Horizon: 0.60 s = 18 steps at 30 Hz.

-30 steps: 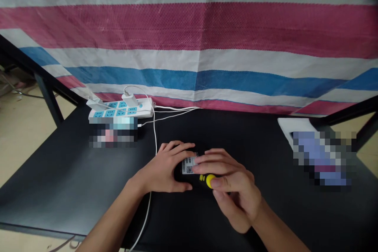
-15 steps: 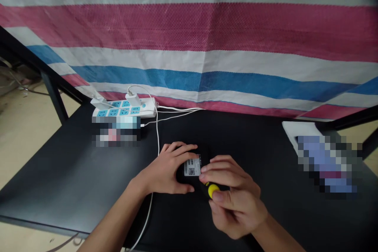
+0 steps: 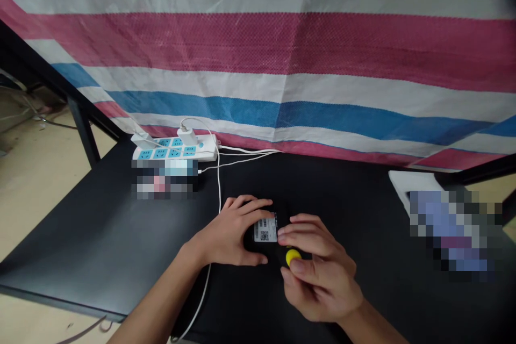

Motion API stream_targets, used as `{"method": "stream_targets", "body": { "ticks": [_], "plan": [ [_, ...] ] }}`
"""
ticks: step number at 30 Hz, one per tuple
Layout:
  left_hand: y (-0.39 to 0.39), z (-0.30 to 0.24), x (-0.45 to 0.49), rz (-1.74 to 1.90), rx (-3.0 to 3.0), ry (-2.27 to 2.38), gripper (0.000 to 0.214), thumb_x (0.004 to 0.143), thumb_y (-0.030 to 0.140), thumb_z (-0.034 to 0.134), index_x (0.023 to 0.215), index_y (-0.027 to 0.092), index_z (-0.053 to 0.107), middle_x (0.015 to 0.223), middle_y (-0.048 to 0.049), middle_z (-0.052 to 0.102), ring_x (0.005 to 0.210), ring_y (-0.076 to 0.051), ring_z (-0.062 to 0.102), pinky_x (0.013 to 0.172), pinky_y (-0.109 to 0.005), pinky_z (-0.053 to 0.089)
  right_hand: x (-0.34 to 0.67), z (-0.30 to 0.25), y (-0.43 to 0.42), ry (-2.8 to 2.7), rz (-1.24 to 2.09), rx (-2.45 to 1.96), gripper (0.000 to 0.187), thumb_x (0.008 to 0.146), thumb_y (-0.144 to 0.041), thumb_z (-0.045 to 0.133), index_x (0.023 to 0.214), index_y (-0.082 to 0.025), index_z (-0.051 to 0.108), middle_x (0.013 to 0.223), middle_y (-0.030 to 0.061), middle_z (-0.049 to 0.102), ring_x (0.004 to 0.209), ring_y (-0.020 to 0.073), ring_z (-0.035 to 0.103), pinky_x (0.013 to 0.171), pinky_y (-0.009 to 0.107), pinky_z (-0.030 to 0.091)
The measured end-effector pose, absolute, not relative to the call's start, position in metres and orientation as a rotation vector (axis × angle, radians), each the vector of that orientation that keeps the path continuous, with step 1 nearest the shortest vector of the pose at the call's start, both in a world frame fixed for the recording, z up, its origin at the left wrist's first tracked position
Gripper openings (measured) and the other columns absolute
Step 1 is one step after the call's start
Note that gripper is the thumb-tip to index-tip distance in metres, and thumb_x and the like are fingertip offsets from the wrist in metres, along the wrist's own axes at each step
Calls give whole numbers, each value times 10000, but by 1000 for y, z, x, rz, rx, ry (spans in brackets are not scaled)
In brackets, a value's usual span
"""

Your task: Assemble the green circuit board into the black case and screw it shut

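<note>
A flat black device with a white QR-code label (image 3: 265,230) lies on the black table. My left hand (image 3: 237,234) is around its left side, fingers over the far edge and thumb at the near edge, holding it. Just to the right, my right hand (image 3: 322,269) is closed with fingertips and thumb on what looks like a screwdriver (image 3: 293,256). Its rounded yellow end faces up towards me; its dark shaft and tip cannot be made out against the black surface. Both hands are close together, apart from each other.
Behind the left hand stands a white power strip (image 3: 207,149) with chargers plugged in. A white cable (image 3: 219,183) runs past my left wrist to the near edge. Blurred items lie at left and on white paper (image 3: 417,180) at right. A striped tarp (image 3: 258,86) hangs behind the table.
The view has shifted slightly, so everything sits a little further right. My right fingers have moved slightly around the yellow-ended screwdriver. The left hand keeps its hold on the device.
</note>
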<state>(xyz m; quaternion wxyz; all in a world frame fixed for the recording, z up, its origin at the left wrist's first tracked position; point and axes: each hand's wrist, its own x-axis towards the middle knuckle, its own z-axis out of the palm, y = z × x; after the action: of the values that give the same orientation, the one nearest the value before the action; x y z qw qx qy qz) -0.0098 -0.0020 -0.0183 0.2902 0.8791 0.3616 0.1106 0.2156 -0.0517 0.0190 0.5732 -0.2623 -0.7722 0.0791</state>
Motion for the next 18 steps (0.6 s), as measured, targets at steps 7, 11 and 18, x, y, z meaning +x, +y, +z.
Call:
{"method": "stream_targets", "body": {
  "ticks": [7, 11, 18],
  "plan": [
    [-2, -20, -10, 299, 2341, 975, 832, 731, 455, 935, 1488, 350, 606, 1713, -42, 490, 1480, -410, 459, 1143, -580, 393, 213, 21, -50, -1777, 145, -649, 304, 829, -26, 666, 1030, -247, 609, 963, 11, 783, 867, 177, 811, 907, 462, 694],
    [-2, -17, -9, 286, 2334, 974, 839, 731, 485, 939, 1491, 346, 611, 1706, -43, 499, 1466, -414, 471, 1135, -579, 401, 213, 20, -50, -1784, 106, -640, 292, 841, -16, 687, 1027, -228, 612, 975, 15, 763, 872, 165, 795, 912, 452, 702],
    [-3, -21, -10, 309, 2337, 980, 834, 725, 452, 924, 1491, 354, 608, 1708, -41, 494, 1464, -411, 471, 1124, -569, 412, 209, 4, -55, -1751, 10, -704, 326, 830, -2, 771, 1048, -210, 646, 973, 24, 704, 913, 179, 732, 886, 477, 722]
  ]
}}
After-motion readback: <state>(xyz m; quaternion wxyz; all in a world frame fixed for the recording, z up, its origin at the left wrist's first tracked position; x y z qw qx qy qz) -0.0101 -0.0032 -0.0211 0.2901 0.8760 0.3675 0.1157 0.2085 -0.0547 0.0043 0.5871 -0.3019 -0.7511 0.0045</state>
